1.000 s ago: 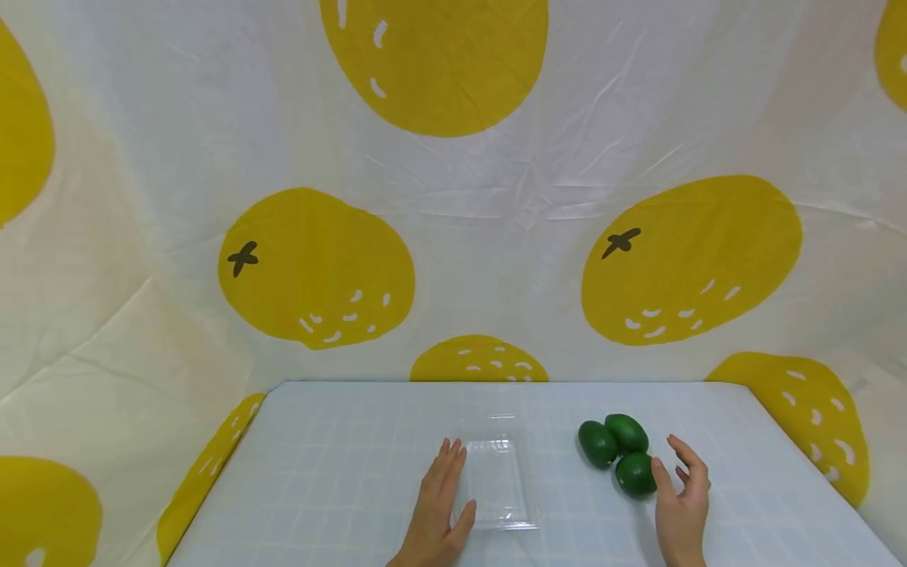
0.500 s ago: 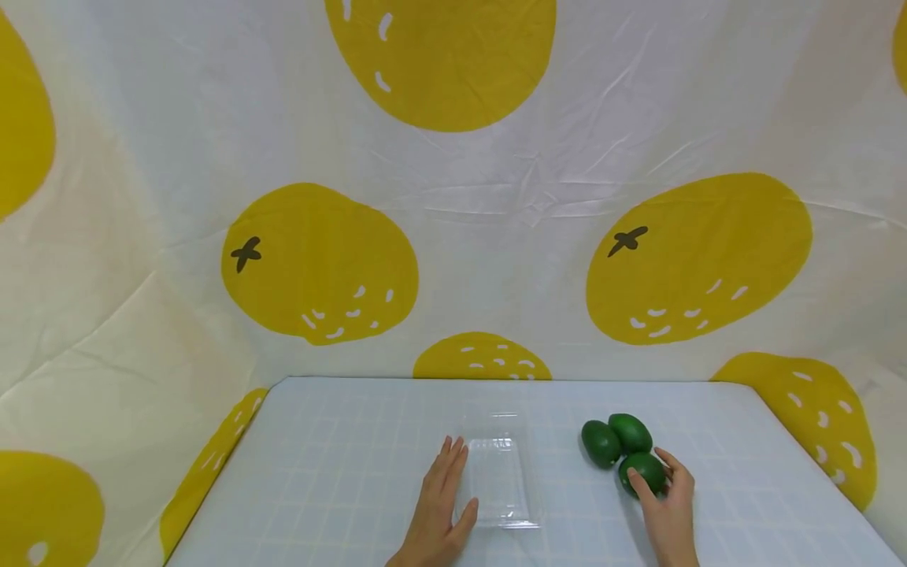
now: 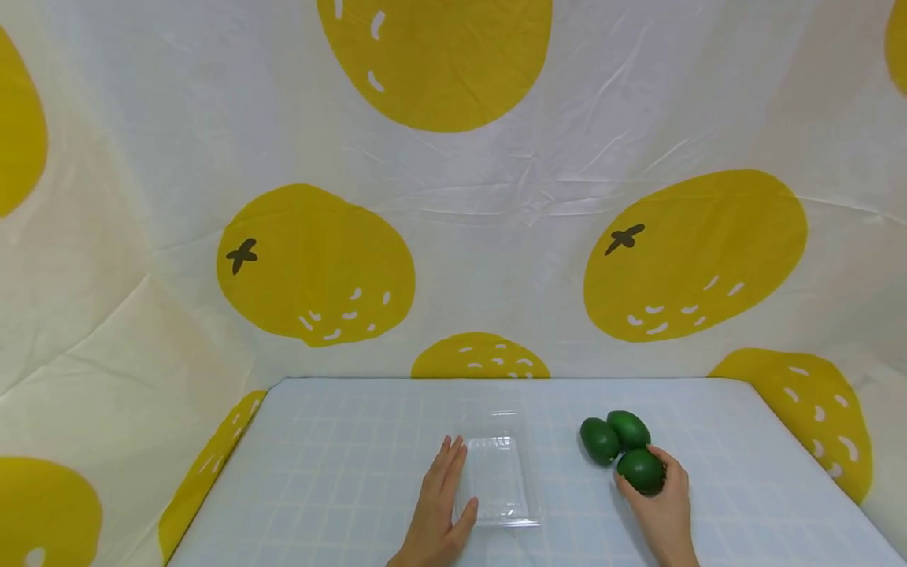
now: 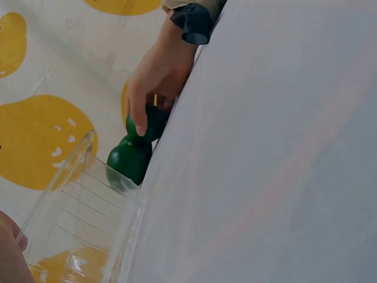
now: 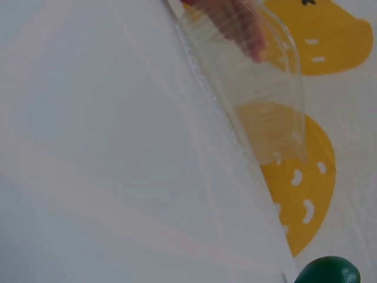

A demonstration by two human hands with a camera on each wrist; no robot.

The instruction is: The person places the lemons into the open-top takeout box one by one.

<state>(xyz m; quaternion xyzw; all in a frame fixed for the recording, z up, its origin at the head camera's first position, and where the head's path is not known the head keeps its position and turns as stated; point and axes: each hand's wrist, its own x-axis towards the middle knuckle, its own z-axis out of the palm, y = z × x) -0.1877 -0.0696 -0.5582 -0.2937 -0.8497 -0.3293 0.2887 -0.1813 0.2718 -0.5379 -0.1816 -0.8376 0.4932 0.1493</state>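
My right hand holds a smooth dark green egg-shaped fruit, thumb at its near left and fingers on the far right side. Two similar fruits, one on the left and one behind, lie close against it. My left hand, fingers straight, rests along the left side of a clear plastic box. The left wrist view shows the box from the side, with the right hand on the fruit beyond. At the right wrist view's bottom edge only part of a green fruit shows.
A pale blue checked cloth covers the table. Behind it and at both sides hangs a white curtain printed with large yellow fruits. The box stands left of the fruits, with a strip of cloth between them.
My right hand has moved left onto the nearest green fruit, and its thumb and fingers have closed around it. The left hand and the box have stayed in place.
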